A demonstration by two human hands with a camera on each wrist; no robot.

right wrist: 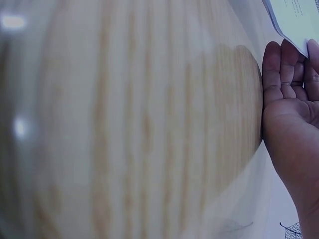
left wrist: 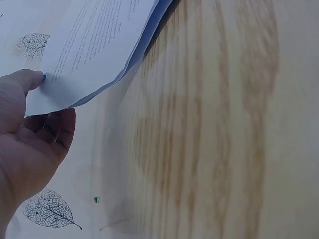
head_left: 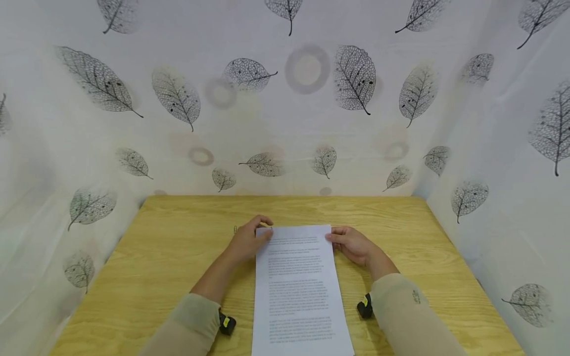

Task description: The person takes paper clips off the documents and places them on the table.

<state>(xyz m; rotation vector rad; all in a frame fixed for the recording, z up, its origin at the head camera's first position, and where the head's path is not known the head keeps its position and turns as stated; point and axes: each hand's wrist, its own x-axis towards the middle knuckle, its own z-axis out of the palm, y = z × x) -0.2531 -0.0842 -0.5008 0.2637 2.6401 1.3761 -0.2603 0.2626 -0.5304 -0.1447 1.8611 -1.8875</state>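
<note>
A stack of printed sheets [head_left: 294, 291] lies lengthwise before me, its lines of text running across. At the far left corner my left hand [head_left: 246, 241] pinches the sheets, thumb on top and curled fingers beneath. In the left wrist view a small dark bit of a clip [left wrist: 44, 77] shows at the thumb tip, mostly hidden by it. My right hand [head_left: 354, 245] pinches the far right corner between thumb and fingers. The right wrist view shows this hand [right wrist: 291, 94] palm up along the paper's edge [right wrist: 286, 36].
A small paper clip [head_left: 235, 229] lies on the wooden table [head_left: 178, 237] just left of my left hand. Black wrist devices sit under both sleeves. A leaf-patterned curtain [head_left: 285, 123] closes off the back and both sides.
</note>
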